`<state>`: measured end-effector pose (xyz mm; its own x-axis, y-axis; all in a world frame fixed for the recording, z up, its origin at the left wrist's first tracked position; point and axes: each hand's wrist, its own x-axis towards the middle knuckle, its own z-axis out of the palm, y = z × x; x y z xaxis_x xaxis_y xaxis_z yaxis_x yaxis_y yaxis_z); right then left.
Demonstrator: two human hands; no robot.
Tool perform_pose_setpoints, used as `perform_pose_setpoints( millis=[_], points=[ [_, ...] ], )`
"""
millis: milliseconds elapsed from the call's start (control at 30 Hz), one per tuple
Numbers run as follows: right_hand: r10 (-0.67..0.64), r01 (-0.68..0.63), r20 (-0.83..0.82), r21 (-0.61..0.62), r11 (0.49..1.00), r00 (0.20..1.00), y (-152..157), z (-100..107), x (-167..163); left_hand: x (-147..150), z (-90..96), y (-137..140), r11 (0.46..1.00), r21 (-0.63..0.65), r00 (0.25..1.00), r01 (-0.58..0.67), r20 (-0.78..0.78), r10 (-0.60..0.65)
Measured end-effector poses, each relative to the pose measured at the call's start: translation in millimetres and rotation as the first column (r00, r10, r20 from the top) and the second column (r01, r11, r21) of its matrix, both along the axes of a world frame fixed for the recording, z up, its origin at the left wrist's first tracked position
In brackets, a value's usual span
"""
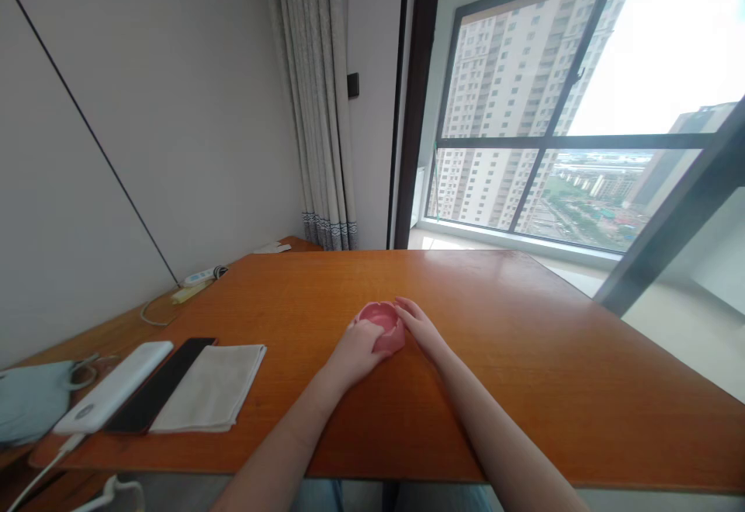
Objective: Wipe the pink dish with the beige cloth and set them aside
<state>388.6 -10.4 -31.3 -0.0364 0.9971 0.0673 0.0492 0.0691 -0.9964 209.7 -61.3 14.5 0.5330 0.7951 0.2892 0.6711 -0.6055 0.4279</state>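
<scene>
A small pink bowl (398,337) with a wavy, notched rim stands on the brown wooden table (524,357), near its middle. My left hand (356,347) is closed on the bowl's left and near side, with one digit over the rim. Some of its fingers are hidden by the hand itself and the bowl. On the other side, my right hand (420,326) lies against the bowl's right edge, its fingers stretched forward and touching the rim. The part of the bowl's inside that I can see is pink.
To the left lie a folded pale cloth (213,388), a black phone-like slab (164,384) and a white power bank (116,386) with a cable. A light blue pouch (35,399) sits at the far left. A power strip (198,278) lies along the wall.
</scene>
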Motion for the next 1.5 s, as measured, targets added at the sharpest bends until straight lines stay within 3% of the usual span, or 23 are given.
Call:
perform_pose_setpoints(
  millis=[267,567,633,700,767,867,933,967,1067,1200,1333,1500],
  points=[
    [0.038,-0.038,-0.005,0.028,0.999,0.999,-9,12,-6,1,-3.7,-1,0.999,-0.022,0.999,0.032,0.014,-0.031],
    [0.017,-0.019,0.044,0.024,1.000,0.999,-8,4,-6,0,-7.8,-7,0.998,-0.031,0.999,0.050,-0.009,-0.050],
    [0.019,-0.021,0.048,0.029,0.999,0.999,-7,3,-6,-13,-6.0,-10,1.000,0.002,0.998,0.001,0.062,-0.001],
    [0.006,-0.008,0.048,0.034,0.999,0.999,-7,2,-7,-45,-3.6,-13,0.982,0.049,0.976,-0.180,0.135,0.172],
    [-0.042,0.040,0.051,0.036,0.999,0.998,-6,2,-7,-94,-2.0,-17,0.870,0.066,0.868,-0.488,0.141,0.476],
    [-0.162,0.157,0.071,0.075,0.985,0.984,-5,3,-5,-182,-3.8,-26,0.578,0.111,0.583,-0.808,0.017,0.812],
    [-0.224,0.212,0.087,0.127,0.969,0.971,-5,4,-3,-230,-7.9,-36,0.361,0.079,0.347,-0.929,-0.145,0.926],
    [-0.239,0.224,0.094,0.147,0.963,0.967,-5,4,-2,-248,-10.6,-41,0.308,0.062,0.287,-0.949,-0.228,0.930],
    [-0.248,0.226,0.110,0.176,0.958,0.963,-7,4,-1,-272,-19.3,-52,0.321,0.108,0.268,-0.941,-0.345,0.900],
    [-0.258,0.231,0.097,0.221,0.947,0.961,-9,4,-2,-267,-26.7,-54,0.329,0.143,0.250,-0.933,-0.398,0.882],
    [-0.269,0.231,0.113,0.271,0.934,0.957,-11,5,-2,-262,-29.3,-46,0.381,0.157,0.279,-0.911,-0.446,0.851],
    [-0.288,0.249,0.111,0.277,0.928,0.951,-12,7,0,-262,-27.2,-35,0.385,0.104,0.292,-0.917,-0.483,0.826]
  ],
)
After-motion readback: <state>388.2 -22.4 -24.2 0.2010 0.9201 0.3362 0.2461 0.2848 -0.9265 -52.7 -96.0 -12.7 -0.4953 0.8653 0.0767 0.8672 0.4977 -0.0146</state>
